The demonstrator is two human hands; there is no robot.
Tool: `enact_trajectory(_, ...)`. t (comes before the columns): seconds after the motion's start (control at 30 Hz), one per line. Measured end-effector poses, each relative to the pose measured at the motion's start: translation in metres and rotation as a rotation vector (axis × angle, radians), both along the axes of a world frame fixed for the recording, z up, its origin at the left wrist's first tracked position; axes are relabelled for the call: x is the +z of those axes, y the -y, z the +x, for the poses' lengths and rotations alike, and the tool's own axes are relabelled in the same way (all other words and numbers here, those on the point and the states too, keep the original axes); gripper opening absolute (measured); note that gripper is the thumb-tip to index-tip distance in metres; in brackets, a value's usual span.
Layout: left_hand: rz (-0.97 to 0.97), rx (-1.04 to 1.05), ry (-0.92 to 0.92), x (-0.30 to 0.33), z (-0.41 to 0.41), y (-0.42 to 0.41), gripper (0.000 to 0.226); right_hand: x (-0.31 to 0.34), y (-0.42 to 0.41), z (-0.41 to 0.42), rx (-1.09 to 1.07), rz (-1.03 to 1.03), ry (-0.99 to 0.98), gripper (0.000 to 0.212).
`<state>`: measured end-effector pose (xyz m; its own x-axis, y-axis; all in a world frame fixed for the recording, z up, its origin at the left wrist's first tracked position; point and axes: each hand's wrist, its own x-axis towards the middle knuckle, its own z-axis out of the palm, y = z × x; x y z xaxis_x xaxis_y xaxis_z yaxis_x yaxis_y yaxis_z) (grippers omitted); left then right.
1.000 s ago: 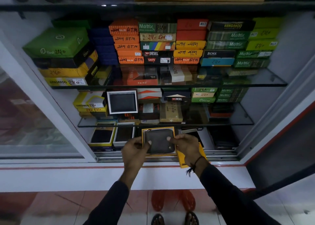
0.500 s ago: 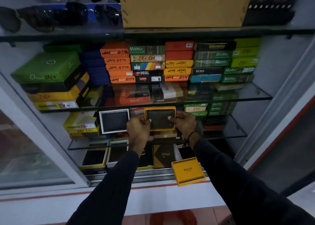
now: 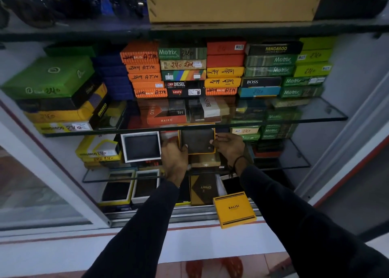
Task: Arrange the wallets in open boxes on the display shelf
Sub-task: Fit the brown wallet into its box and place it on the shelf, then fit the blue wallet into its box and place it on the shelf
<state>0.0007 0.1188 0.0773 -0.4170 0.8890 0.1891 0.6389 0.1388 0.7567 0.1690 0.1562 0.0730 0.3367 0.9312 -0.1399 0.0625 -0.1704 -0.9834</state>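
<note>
A dark wallet in an open orange-rimmed box [image 3: 197, 140] stands upright on the middle glass shelf [image 3: 294, 164], tucked under the upper glass shelf [image 3: 315, 117]. My left hand [image 3: 173, 157] grips its left edge and my right hand [image 3: 228, 146] grips its right edge. To its left stands a white-framed open box [image 3: 141, 146] with a dark wallet. The yellow Balisi lid [image 3: 233, 209] lies on the cabinet's front track. Open boxes with dark wallets [image 3: 130, 186] sit on the bottom level.
Stacks of closed wallet boxes [image 3: 183, 71] in orange, green, yellow and black fill the upper glass shelf. A cardboard carton [image 3: 231, 2] and sunglasses [image 3: 84, 4] sit on the top shelf. A sliding glass door [image 3: 31, 172] stands at the left. A brown Osbit box [image 3: 203, 188] lies below.
Both hands lifted the orange-rimmed box from the bottom level up to the middle shelf and pushed it further in under the upper glass. The yellow lid stayed on the front track.
</note>
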Motion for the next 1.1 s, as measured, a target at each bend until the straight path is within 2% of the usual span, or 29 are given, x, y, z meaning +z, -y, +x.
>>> enact_trajectory(0.07,0.093,0.002,0.000,-0.010,0.001,0.011,0.027,-0.005,0.009,0.005,-0.045,0.007,0.051,0.020)
enact_trajectory(0.17,0.343,-0.039,0.064,-0.031,0.016,0.042,0.025,-0.015,0.041,0.018,-0.105,0.126,0.087,0.003)
enact_trajectory(0.23,0.436,-0.127,0.043,-0.050,0.034,0.070,0.018,-0.028,0.073,0.032,-0.156,0.220,0.192,0.004)
enact_trajectory(0.3,0.381,-0.307,-0.063,-0.072,0.055,0.095,0.012,-0.050,0.104,0.053,-0.173,0.215,0.384,0.002)
enact_trajectory(0.37,0.203,-0.517,-0.189,-0.093,0.073,0.110,0.015,-0.071,0.130,0.076,-0.171,0.146,0.471,0.004)
enact_trajectory(0.43,-0.018,-0.699,-0.322,-0.113,0.092,0.114,0.030,-0.095,0.147,0.097,-0.142,0.006,0.533,0.014)
enact_trajectory(0.5,-0.160,-0.769,-0.462,-0.125,0.109,0.111,0.045,-0.117,0.160,0.114,-0.063,-0.213,0.601,0.024)
enact_trajectory(0.57,-0.252,-0.794,-0.555,-0.130,0.125,0.107,0.064,-0.128,0.167,0.124,0.021,-0.435,0.548,0.023)
enact_trajectory(0.67,-0.330,-0.840,-0.641,-0.132,0.149,0.097,0.086,-0.132,0.177,0.131,0.051,-0.591,0.192,0.023)
enact_trajectory(0.77,-0.419,-0.838,-0.682,-0.132,0.165,0.089,0.106,-0.137,0.178,0.135,0.076,-0.619,-0.041,0.008)
enact_trajectory(0.93,-0.463,-0.864,-0.735,-0.134,0.170,0.079,0.114,-0.141,0.182,0.138,0.163,-0.620,-0.187,0.019)
enact_trajectory(1.03,-0.442,-0.944,-0.680,-0.131,0.165,0.076,0.119,-0.144,0.181,0.136,0.152,-0.607,-0.242,0.035)
enact_trajectory(1.1,-0.415,-0.986,-0.623,-0.129,0.157,0.075,0.119,-0.148,0.179,0.137,0.135,-0.598,-0.284,0.030)
